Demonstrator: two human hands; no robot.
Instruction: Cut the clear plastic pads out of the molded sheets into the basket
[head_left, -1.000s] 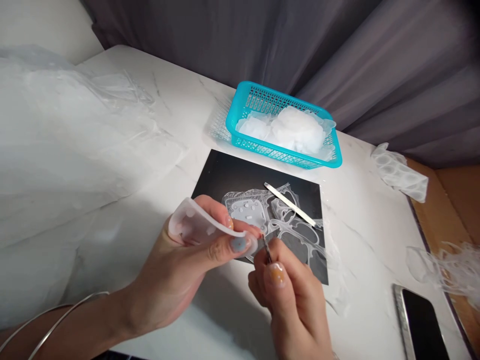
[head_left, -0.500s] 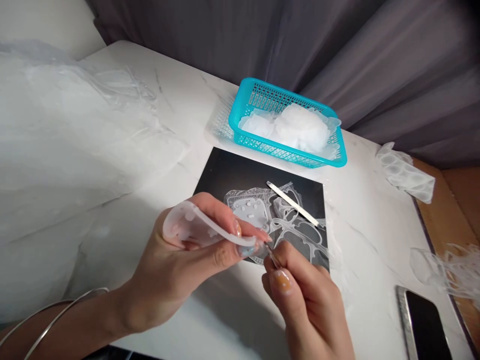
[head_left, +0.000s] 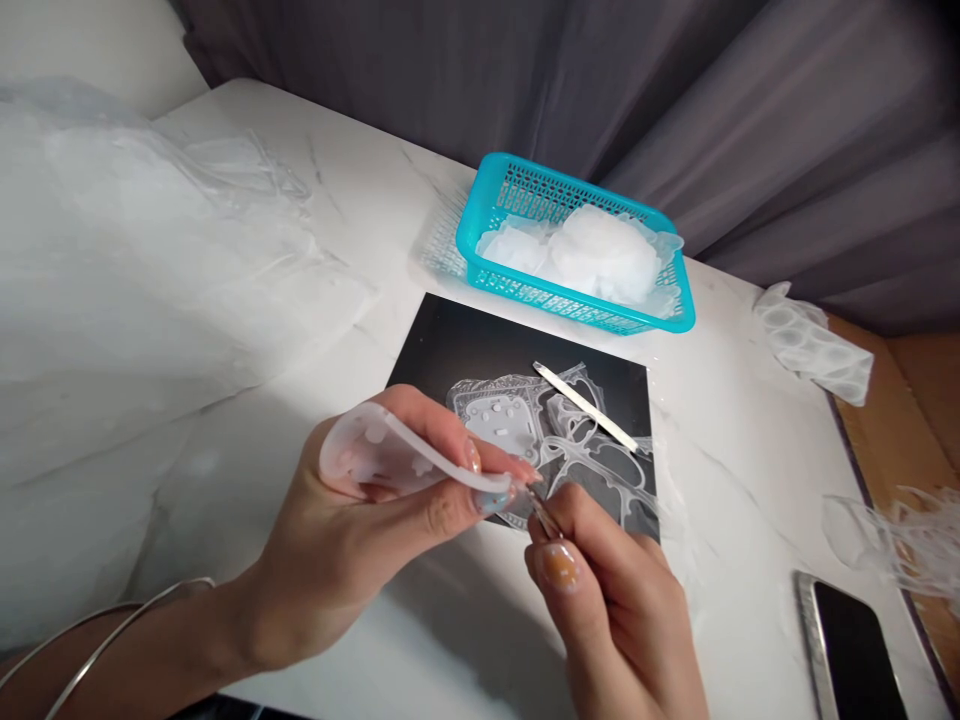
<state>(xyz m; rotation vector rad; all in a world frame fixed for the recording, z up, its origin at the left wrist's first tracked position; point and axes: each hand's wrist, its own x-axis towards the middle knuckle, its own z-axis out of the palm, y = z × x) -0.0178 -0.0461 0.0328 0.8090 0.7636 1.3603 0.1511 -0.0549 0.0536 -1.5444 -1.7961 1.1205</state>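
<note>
My left hand [head_left: 375, 550] pinches a bent, translucent white silicone mold [head_left: 390, 445] with small raised shapes on its inner face. Closed around a small, thin metal tool [head_left: 541, 510], my right hand [head_left: 611, 600] keeps the tip against the mold's near right end, by my left fingertips. Most of the tool is hidden in the fist, so its kind is unclear. Beneath both hands, a black mat [head_left: 450, 335] carries another clear mold [head_left: 499, 425], thin cut-out trimmings [head_left: 600, 465] and a slim white stick [head_left: 585, 406].
A turquoise basket [head_left: 480, 205] of translucent white pieces stands behind the mat. Large plastic bags [head_left: 150, 280] spread over the left of the table. To the right are a phone [head_left: 855, 650], a translucent sheet with round shapes [head_left: 814, 345] and tangled trimmings [head_left: 900, 540] near a cardboard box [head_left: 892, 420].
The mold in my left hand has shifted very slightly left. My right hand has tilted a little, the tool still at the mold's end.
</note>
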